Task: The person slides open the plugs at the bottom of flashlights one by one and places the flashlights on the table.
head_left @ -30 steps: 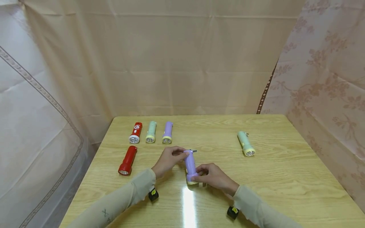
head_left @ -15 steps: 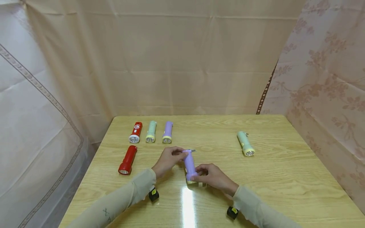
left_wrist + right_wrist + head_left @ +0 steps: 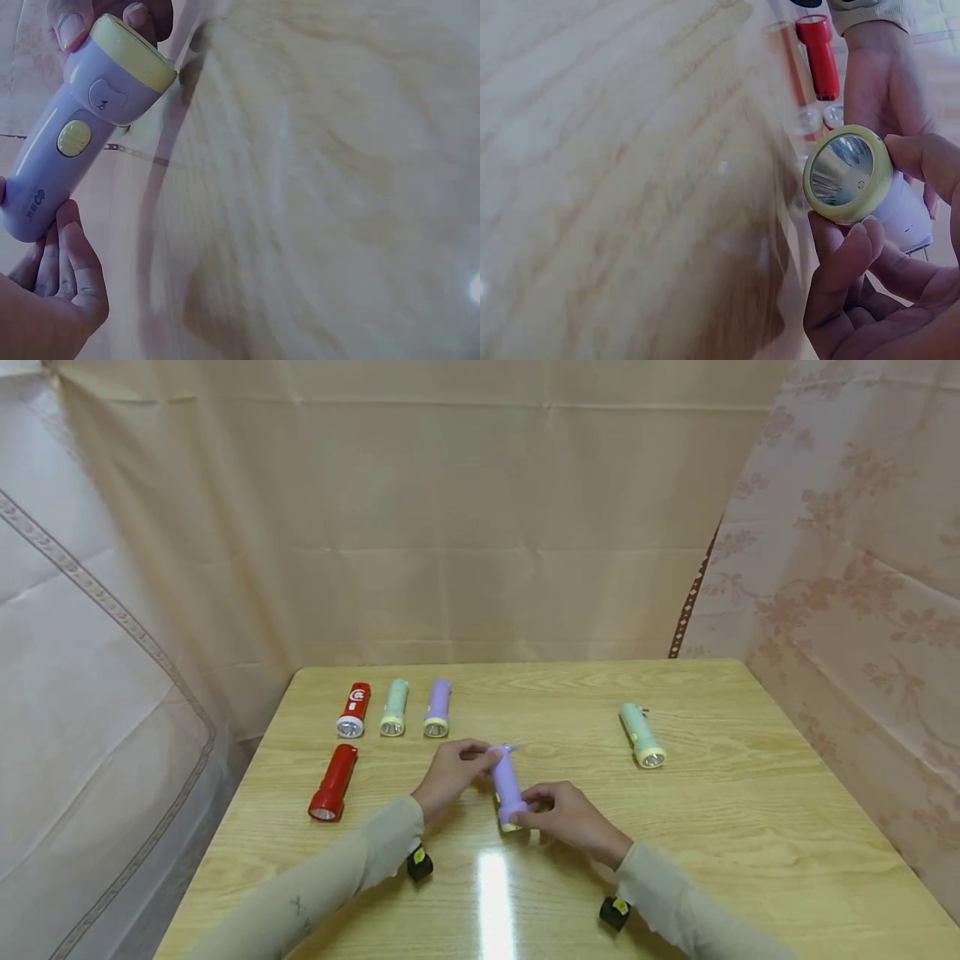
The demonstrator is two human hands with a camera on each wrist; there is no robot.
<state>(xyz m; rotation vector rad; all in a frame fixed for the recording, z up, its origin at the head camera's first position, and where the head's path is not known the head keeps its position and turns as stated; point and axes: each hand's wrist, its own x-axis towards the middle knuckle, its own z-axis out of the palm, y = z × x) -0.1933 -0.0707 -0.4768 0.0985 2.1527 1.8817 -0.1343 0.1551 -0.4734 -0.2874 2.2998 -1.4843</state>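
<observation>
A purple flashlight (image 3: 507, 782) with a pale yellow head ring is held between both hands at the middle of the table. My left hand (image 3: 453, 774) pinches its tail end, where thin metal prongs stick out. Thumb and fingers of my right hand (image 3: 573, 820) grip the head end. The left wrist view shows the flashlight's yellow switch (image 3: 74, 138) and dark printing along the barrel. Its reflector (image 3: 843, 169) faces the right wrist camera and looks unlit.
At the back left lie a red flashlight with a white ring (image 3: 355, 710), a mint one (image 3: 394, 707) and another purple one (image 3: 437, 708). An all-red flashlight (image 3: 333, 782) lies in front of them. A second mint flashlight (image 3: 642, 735) lies on the right of the wooden table (image 3: 750, 827).
Both hands have shifted slightly away from the body and to the right with the purple flashlight, keeping their grips. The other flashlights stay where they lie.
</observation>
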